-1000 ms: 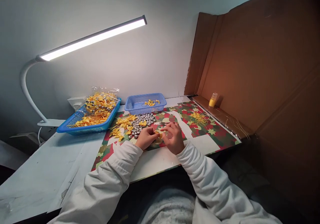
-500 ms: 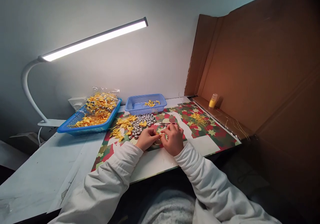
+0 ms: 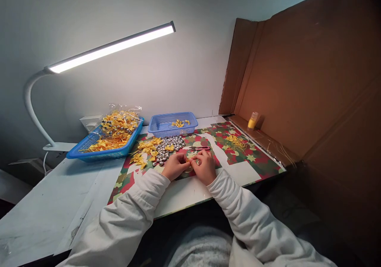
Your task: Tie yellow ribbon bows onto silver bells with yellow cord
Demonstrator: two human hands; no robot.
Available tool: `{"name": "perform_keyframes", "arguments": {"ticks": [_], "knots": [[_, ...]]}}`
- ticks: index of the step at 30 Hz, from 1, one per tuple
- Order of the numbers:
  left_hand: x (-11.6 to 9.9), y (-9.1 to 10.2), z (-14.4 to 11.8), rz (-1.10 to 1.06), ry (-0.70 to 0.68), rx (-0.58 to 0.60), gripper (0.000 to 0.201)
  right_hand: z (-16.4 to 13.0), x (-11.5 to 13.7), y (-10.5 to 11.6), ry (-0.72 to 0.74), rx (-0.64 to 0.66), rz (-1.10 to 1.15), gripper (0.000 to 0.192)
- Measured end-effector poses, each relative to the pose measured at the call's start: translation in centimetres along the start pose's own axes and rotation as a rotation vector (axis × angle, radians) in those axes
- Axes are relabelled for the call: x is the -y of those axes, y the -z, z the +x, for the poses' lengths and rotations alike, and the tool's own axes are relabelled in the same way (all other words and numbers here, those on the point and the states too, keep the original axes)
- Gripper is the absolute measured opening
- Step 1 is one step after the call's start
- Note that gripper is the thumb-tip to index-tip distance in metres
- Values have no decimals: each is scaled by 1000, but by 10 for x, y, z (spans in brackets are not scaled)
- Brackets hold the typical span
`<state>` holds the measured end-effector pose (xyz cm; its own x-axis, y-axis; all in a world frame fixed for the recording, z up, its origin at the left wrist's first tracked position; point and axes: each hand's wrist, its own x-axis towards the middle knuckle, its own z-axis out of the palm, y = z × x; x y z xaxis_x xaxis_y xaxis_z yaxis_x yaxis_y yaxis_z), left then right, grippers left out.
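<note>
My left hand (image 3: 175,166) and my right hand (image 3: 205,167) meet over the patterned board, fingertips closed together. Between them they pinch a small yellow piece (image 3: 188,160), mostly hidden by the fingers; it looks like ribbon or thread. Just beyond my right hand lie thread snips (image 3: 200,148) with a reddish handle. Silver jingle bells (image 3: 166,149) are heaped to the left of the snips, one yellow bow (image 3: 169,148) on top of them. More yellow ribbon bows (image 3: 145,149) lie loose left of the bells.
A blue basket (image 3: 104,154) piled with yellow bows and bells stands at left. Behind the bells is a paler blue basket (image 3: 172,132) holding a few bows. Yellow threads (image 3: 236,143) lie at right, near a small yellow-filled bottle (image 3: 253,120). A lamp (image 3: 113,47) shines above; cardboard (image 3: 297,72) walls the right.
My right hand's fingers have drawn in and lowered toward the left fingertips, uncovering more of the snips. Less of the yellow piece shows. The left hand has hardly moved.
</note>
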<state>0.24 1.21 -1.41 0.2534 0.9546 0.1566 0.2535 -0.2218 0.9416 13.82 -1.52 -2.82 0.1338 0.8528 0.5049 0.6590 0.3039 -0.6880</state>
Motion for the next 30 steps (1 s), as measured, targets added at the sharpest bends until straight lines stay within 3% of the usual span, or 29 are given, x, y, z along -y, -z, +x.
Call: {"name": "perform_keyframes", "arguments": {"ticks": [4, 9, 14, 20, 25, 30], "knots": [[-1, -1, 0, -51, 29, 22, 35, 4, -10, -5, -13, 15, 278, 9], [-1, 1, 1, -107, 79, 6, 34, 6, -15, -7, -18, 83, 405, 17], [5, 5, 5, -145, 118, -64, 28, 8, -7, 8, 24, 145, 567, 28], [6, 6, 6, -196, 130, -83, 28, 9, 2, 21, 77, 179, 980, 25], [-2, 3, 2, -278, 115, 9, 27, 8, 2, 18, -31, 195, 1023, 23], [-9, 2, 0, -349, 104, 80, 27, 7, 0, 18, -46, 180, 962, 17]]}}
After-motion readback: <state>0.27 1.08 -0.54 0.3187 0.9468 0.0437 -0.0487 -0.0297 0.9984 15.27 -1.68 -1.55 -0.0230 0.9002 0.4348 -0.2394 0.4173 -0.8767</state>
